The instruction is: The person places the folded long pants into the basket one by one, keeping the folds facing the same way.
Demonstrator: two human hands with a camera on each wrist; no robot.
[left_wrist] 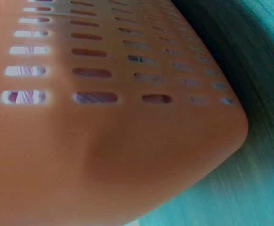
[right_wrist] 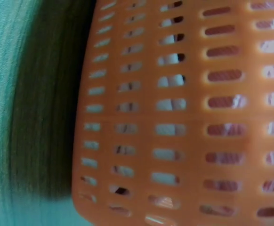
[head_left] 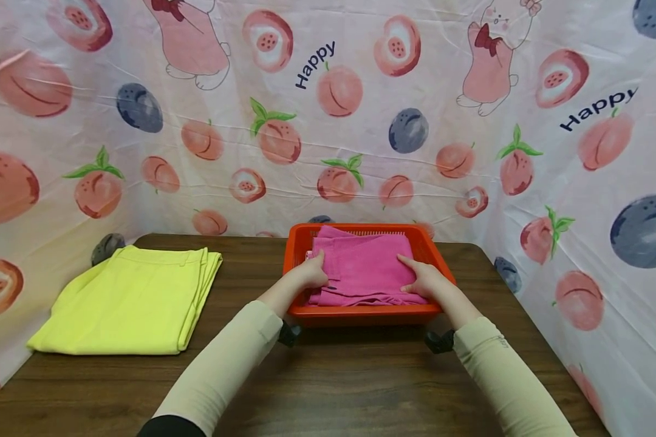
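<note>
A folded pink garment [head_left: 363,267] lies inside an orange-red plastic basket [head_left: 361,312] on the table. At the garment's left side, my left hand [head_left: 310,273] holds its edge, with thumb and a finger over the cloth. My right hand [head_left: 427,280] grips the opposite side, thumb and index finger apart on the fabric. The other fingers of both hands are hidden between cloth and basket. Only the slotted basket wall [left_wrist: 104,141] fills the left wrist view. The right wrist view likewise shows the slotted wall [right_wrist: 193,117], with cloth behind its holes and no hand visible.
Folded yellow trousers [head_left: 126,303] lie at the left of the dark wooden table [head_left: 355,382]. A curtain printed with peaches [head_left: 339,91] hangs behind and along both sides. The basket stands near the table's back edge.
</note>
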